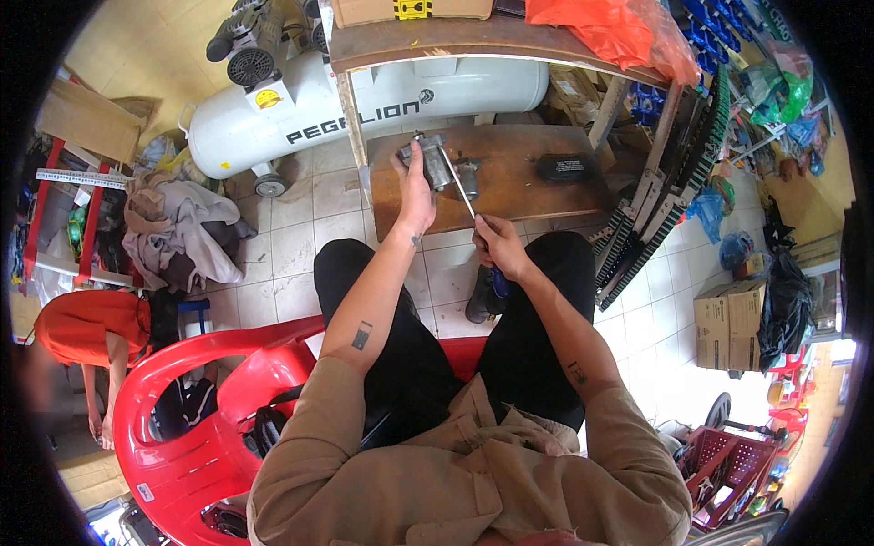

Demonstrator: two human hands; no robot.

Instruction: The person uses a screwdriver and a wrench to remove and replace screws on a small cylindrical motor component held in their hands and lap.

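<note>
My left hand [418, 193] is closed around a grey cast-metal machine part [439, 167], held up over a low brown wooden table. In my right hand [499, 244] is a screwdriver [462, 188] with a long bare shaft and a blue handle that shows below my fist. Its shaft slants up and left to the right side of the metal part; I cannot tell whether the tip touches it. A second grey metal piece [468, 170] is on the table just behind the shaft. To the right on the table lies a flat black case [565, 167].
Beyond the low table [537, 200] stands a large white air compressor tank [355, 105], with a wooden shelf [410, 47] above. Dark toothed rails [657, 187] lean at right. Beside me is a red plastic chair [164, 437]; a person in orange [96, 328] bends at left.
</note>
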